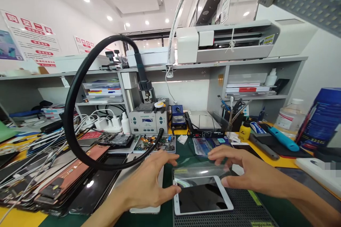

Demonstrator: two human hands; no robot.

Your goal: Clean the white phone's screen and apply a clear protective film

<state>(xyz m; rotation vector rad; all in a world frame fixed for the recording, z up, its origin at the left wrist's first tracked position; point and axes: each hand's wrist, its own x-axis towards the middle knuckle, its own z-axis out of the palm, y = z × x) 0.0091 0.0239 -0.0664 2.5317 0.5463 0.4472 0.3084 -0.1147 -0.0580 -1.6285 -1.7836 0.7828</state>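
A white-framed smartphone [205,198] with a dark screen lies face up on a black perforated mat [247,205]. Clear film [204,172] catches the light over the phone's far end. My left hand [151,181] is at the phone's left side, its thumb tip by the frame, its fingers apart. At the right side, my right hand [247,172] has its thumb near the phone's upper right corner and its other fingers stretched toward the film. Whether any fingertip touches the film is hard to make out. A silver phone [146,210] lies partly under my left hand.
Stacked phone parts [71,177] and cables crowd the left. A thick black hose [70,113] loops in front of a soldering station [147,122]. Behind the mat stand a flat heating plate [205,122] and a tool holder [234,117]. A lamp [306,3] hangs overhead at right.
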